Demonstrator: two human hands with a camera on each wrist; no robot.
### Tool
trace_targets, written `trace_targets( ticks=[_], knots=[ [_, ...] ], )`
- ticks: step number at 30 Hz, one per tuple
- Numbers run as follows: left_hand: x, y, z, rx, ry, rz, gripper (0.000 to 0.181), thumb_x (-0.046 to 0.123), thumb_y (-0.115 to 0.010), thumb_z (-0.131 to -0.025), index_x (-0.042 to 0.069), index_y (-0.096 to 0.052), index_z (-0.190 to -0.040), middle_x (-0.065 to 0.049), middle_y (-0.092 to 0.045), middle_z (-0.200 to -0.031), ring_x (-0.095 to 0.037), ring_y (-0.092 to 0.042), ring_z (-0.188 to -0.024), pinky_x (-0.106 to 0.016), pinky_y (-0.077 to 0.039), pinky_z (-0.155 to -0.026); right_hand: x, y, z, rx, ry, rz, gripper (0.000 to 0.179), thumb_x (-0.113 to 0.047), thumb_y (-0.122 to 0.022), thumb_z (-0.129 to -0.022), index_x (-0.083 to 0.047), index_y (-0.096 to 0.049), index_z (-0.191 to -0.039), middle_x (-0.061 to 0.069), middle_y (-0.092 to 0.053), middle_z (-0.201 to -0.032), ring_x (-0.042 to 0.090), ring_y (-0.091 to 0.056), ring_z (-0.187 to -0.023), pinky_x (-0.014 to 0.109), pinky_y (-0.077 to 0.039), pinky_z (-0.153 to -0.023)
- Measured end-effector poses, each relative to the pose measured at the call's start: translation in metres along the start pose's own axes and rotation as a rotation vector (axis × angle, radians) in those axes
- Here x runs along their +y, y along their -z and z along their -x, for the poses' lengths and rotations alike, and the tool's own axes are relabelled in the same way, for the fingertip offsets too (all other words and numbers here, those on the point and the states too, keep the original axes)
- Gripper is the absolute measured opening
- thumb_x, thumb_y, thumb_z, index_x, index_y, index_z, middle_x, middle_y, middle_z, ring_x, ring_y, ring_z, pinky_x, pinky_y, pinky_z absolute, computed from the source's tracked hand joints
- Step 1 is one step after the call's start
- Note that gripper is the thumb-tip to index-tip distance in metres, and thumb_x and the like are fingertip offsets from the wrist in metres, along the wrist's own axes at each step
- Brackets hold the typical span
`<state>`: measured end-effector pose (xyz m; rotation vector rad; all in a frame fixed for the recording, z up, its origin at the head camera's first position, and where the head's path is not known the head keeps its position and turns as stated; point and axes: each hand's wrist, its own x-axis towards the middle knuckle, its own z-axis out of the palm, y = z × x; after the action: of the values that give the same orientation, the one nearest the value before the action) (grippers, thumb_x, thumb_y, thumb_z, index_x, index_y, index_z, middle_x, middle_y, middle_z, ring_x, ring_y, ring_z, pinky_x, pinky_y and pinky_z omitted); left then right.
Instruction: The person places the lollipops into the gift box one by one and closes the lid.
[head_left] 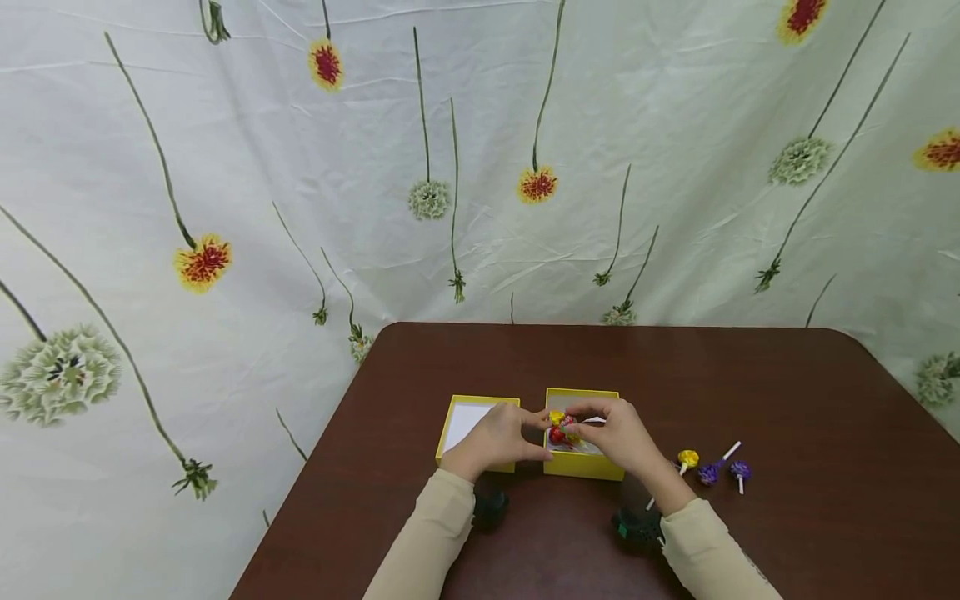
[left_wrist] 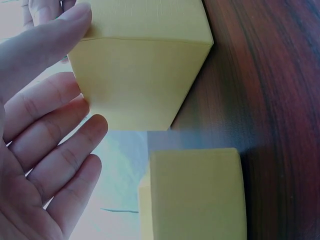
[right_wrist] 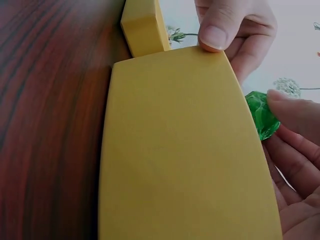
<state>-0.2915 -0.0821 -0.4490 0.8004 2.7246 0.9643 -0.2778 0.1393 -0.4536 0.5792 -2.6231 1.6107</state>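
The yellow box (head_left: 583,467) stands without its lid, with several wrapped lollipops in it, among them a yellow lollipop (head_left: 556,416) and a red lollipop (head_left: 556,435). My left hand (head_left: 498,437) holds the box at its near left corner, thumb (left_wrist: 75,20) against the wall and fingers (left_wrist: 75,145) along the side. Over the opening, my right hand (head_left: 618,433) pinches a green-wrapped lollipop (right_wrist: 262,116) between thumb and fingers. Its stick is hidden.
Left of the box lies the yellow lid (head_left: 452,417), white inside. To the right are a yellow lollipop (head_left: 687,458) and purple lollipops (head_left: 708,474) with white sticks on the brown table (head_left: 810,400). A flower-printed cloth (head_left: 480,242) hangs behind.
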Motion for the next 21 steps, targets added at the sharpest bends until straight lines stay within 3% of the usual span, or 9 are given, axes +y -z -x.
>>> trace_targets(
  ticks=[2, 4, 7, 14, 17, 21],
  knots=[
    [0.0005, -0.0004, 0.0007, 0.002, -0.001, 0.001, 0.051, 0.033, -0.087, -0.078, 0.009, -0.074, -0.121, -0.002, -0.064, -0.136, -0.021, -0.065, -0.119, -0.021, -0.053, -0.087, 0.0002, -0.0023, -0.0004, -0.001, -0.012, 0.001, 0.016, -0.012, -0.077, -0.087, -0.005, -0.077, -0.101, 0.009, -0.075, -0.101, 0.025, -0.072, -0.094, 0.029, -0.060, -0.075],
    [0.0004, -0.0004, 0.0008, 0.003, -0.005, 0.004, 0.051, 0.032, -0.087, -0.078, 0.008, -0.074, -0.121, -0.002, -0.064, -0.136, -0.021, -0.066, -0.118, -0.021, -0.053, -0.085, 0.0008, -0.0043, -0.0012, -0.008, -0.019, -0.002, 0.013, -0.012, -0.078, -0.086, -0.007, -0.077, -0.097, 0.008, -0.075, -0.097, 0.023, -0.072, -0.091, 0.025, -0.059, -0.071],
    [0.0005, -0.0003, 0.0004, 0.006, -0.012, -0.001, 0.050, 0.032, -0.087, -0.078, 0.009, -0.074, -0.120, -0.002, -0.064, -0.136, -0.020, -0.066, -0.116, -0.019, -0.051, -0.081, 0.0016, -0.0055, -0.0024, -0.036, 0.000, -0.021, 0.014, -0.010, -0.078, -0.086, -0.003, -0.076, -0.098, 0.011, -0.075, -0.097, 0.023, -0.073, -0.089, 0.025, -0.059, -0.070],
    [0.0012, 0.0000, 0.0001, 0.012, -0.021, -0.023, 0.048, 0.032, -0.087, -0.078, 0.011, -0.075, -0.119, -0.002, -0.065, -0.136, -0.019, -0.066, -0.118, -0.023, -0.054, -0.090, 0.0007, -0.0058, -0.0028, -0.092, 0.036, -0.019, 0.015, -0.008, -0.076, -0.087, -0.001, -0.077, -0.100, 0.014, -0.074, -0.099, 0.027, -0.073, -0.091, 0.026, -0.060, -0.070],
    [0.0017, 0.0002, 0.0004, 0.010, -0.015, -0.018, 0.047, 0.032, -0.087, -0.078, 0.012, -0.075, -0.119, -0.002, -0.064, -0.136, -0.018, -0.068, -0.112, -0.019, -0.052, -0.081, 0.0002, -0.0064, -0.0028, -0.110, 0.044, -0.012, 0.015, -0.009, -0.076, -0.087, -0.001, -0.078, -0.100, 0.014, -0.075, -0.100, 0.027, -0.073, -0.093, 0.026, -0.060, -0.071],
    [0.0015, -0.0003, 0.0002, 0.006, -0.015, -0.006, 0.047, 0.031, -0.087, -0.078, 0.011, -0.075, -0.119, -0.004, -0.064, -0.136, -0.010, -0.068, -0.086, -0.017, -0.044, -0.065, 0.0003, -0.0071, -0.0024, -0.124, 0.060, 0.010, 0.015, -0.006, -0.074, -0.088, 0.002, -0.077, -0.100, 0.015, -0.075, -0.100, 0.026, -0.074, -0.092, 0.026, -0.060, -0.072]
  ],
)
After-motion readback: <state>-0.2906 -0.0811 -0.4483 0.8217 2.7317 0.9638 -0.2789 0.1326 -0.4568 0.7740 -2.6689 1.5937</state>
